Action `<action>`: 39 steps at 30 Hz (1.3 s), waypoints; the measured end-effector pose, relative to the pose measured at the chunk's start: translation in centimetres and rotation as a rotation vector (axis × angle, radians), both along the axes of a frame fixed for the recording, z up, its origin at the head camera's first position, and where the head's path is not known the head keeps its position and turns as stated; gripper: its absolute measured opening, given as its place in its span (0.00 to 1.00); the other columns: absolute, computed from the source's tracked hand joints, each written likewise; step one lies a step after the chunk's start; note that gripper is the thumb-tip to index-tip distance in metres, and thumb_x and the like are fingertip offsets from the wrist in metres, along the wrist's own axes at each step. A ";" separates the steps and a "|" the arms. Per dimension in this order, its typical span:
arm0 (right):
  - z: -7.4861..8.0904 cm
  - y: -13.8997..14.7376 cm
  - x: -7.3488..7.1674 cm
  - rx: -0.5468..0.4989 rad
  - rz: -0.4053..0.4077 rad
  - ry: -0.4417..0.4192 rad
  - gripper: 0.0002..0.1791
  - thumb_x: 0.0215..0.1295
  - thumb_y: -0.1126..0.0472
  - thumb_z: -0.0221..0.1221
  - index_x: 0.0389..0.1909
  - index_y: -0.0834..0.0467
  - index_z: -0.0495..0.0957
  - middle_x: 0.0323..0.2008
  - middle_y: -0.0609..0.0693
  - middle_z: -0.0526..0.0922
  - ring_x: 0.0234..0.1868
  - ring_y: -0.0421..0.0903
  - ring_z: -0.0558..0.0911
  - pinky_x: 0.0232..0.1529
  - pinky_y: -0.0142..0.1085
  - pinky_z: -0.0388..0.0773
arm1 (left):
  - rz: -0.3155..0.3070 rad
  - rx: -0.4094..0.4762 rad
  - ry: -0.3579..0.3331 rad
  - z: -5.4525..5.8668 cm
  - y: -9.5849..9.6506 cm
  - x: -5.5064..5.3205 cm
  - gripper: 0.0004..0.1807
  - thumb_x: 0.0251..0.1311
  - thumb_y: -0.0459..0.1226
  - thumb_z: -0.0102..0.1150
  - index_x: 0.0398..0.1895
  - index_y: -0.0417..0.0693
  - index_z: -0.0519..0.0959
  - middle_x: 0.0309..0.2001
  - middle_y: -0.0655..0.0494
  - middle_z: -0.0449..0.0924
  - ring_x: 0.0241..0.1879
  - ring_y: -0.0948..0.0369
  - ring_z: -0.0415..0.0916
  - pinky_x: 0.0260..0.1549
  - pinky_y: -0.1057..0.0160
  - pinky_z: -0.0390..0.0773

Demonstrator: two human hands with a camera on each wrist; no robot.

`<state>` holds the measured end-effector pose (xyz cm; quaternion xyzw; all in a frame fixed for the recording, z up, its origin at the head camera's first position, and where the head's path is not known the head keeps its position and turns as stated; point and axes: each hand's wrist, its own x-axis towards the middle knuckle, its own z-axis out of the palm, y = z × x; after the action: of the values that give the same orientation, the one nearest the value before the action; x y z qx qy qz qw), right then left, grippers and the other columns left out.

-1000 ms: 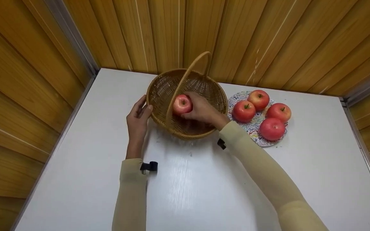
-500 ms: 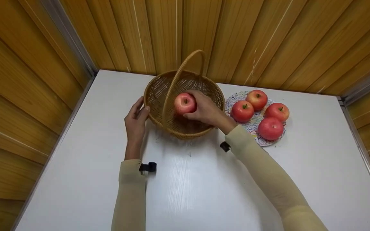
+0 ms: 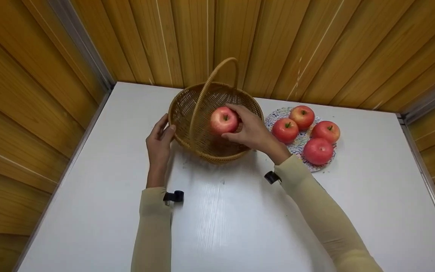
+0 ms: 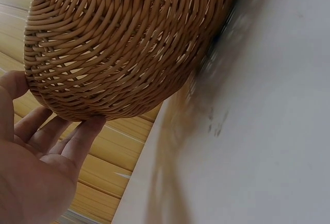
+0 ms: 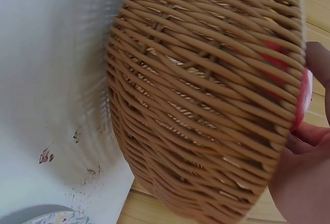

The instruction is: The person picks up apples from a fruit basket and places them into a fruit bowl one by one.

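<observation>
My right hand (image 3: pixel 254 131) grips a red apple (image 3: pixel 224 121) over the wicker basket (image 3: pixel 217 158), thumb on the near side and fingers on the far side. At the basket's left edge, my left hand (image 3: pixel 159 145) holds the rim, its thumb on top and its fingers against the outer wall. The left wrist view shows those fingers touching the woven side (image 4: pixel 124 49). From the right wrist, the basket wall (image 5: pixel 196 90) partly covers the apple (image 5: pixel 305 98). The basket's arched handle (image 3: pixel 198 105) stands up left of the apple.
A speckled plate (image 3: pixel 278 113) right of the basket bears several red apples (image 3: pixel 318 151). Both stand on a white table (image 3: pixel 217 219). Wooden panel walls (image 3: pixel 278 49) close off the back and sides, near the basket's far rim.
My right hand has moved right and a little up with the apple, away from the handle. The basket has shifted slightly left in view. My left hand stays on its rim.
</observation>
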<state>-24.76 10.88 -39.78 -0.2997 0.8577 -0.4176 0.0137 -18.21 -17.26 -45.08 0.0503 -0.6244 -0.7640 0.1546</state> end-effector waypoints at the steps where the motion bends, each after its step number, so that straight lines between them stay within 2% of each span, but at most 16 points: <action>1: 0.1 0.2 0.2 -0.016 0.000 0.003 0.47 0.61 0.57 0.78 0.78 0.63 0.67 0.70 0.57 0.74 0.69 0.51 0.74 0.70 0.46 0.72 | 0.002 -0.004 0.002 -0.3 0.0 -0.2 0.27 0.78 0.32 0.59 0.77 0.39 0.70 0.76 0.42 0.68 0.71 0.49 0.72 0.61 0.57 0.80; 6: 0.6 1.5 1.1 -0.061 -0.039 0.004 0.48 0.61 0.56 0.79 0.78 0.63 0.66 0.71 0.57 0.73 0.69 0.49 0.74 0.69 0.45 0.73 | 0.012 -0.035 0.031 -2.4 -0.4 -1.1 0.28 0.78 0.36 0.60 0.77 0.42 0.71 0.76 0.48 0.70 0.71 0.51 0.73 0.62 0.54 0.80; 9: 0.8 2.4 1.7 -0.084 -0.078 -0.008 0.49 0.61 0.54 0.79 0.79 0.62 0.66 0.72 0.55 0.73 0.70 0.49 0.74 0.71 0.47 0.71 | 0.016 -0.046 0.042 -2.8 -0.5 -1.2 0.28 0.78 0.38 0.62 0.77 0.44 0.72 0.75 0.50 0.71 0.70 0.53 0.74 0.61 0.54 0.81; 14: 1.2 3.5 2.5 -0.144 -0.119 -0.008 0.49 0.62 0.55 0.79 0.80 0.61 0.65 0.71 0.55 0.74 0.68 0.48 0.75 0.69 0.46 0.74 | 0.010 -0.019 0.026 -2.3 -0.5 -1.1 0.27 0.78 0.35 0.60 0.77 0.43 0.71 0.76 0.46 0.69 0.71 0.48 0.72 0.63 0.51 0.79; 18: 1.5 4.3 3.0 -0.188 -0.144 0.020 0.49 0.61 0.56 0.79 0.79 0.61 0.66 0.70 0.54 0.75 0.67 0.46 0.76 0.67 0.43 0.76 | 0.001 -0.002 0.011 -1.0 -0.2 -0.4 0.28 0.78 0.33 0.59 0.78 0.39 0.69 0.77 0.42 0.67 0.73 0.43 0.69 0.64 0.51 0.78; 22: 1.8 5.2 3.5 -0.227 -0.177 0.055 0.48 0.60 0.58 0.80 0.78 0.62 0.67 0.71 0.54 0.75 0.68 0.47 0.76 0.67 0.42 0.77 | -0.006 -0.003 0.011 0.0 0.0 0.1 0.28 0.78 0.33 0.58 0.78 0.37 0.69 0.76 0.42 0.68 0.73 0.42 0.68 0.64 0.50 0.77; 30: 2.2 6.9 4.7 -0.251 -0.311 0.100 0.47 0.60 0.58 0.79 0.78 0.62 0.68 0.70 0.55 0.75 0.68 0.49 0.77 0.66 0.47 0.77 | -0.005 -0.001 0.018 0.0 0.0 0.1 0.28 0.78 0.32 0.58 0.78 0.36 0.69 0.76 0.42 0.68 0.73 0.44 0.69 0.66 0.44 0.75; 39: 1.7 9.0 5.9 -0.335 -0.502 0.032 0.49 0.61 0.60 0.79 0.79 0.64 0.65 0.71 0.57 0.76 0.67 0.49 0.77 0.68 0.41 0.75 | 0.000 0.009 0.009 0.1 0.1 0.1 0.28 0.78 0.33 0.58 0.77 0.36 0.69 0.76 0.40 0.67 0.73 0.42 0.69 0.67 0.42 0.73</action>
<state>-18.89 19.89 -38.11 -0.0831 0.8242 -0.5389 -0.1531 -18.11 -17.16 -44.94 0.0475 -0.6203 -0.7670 0.1571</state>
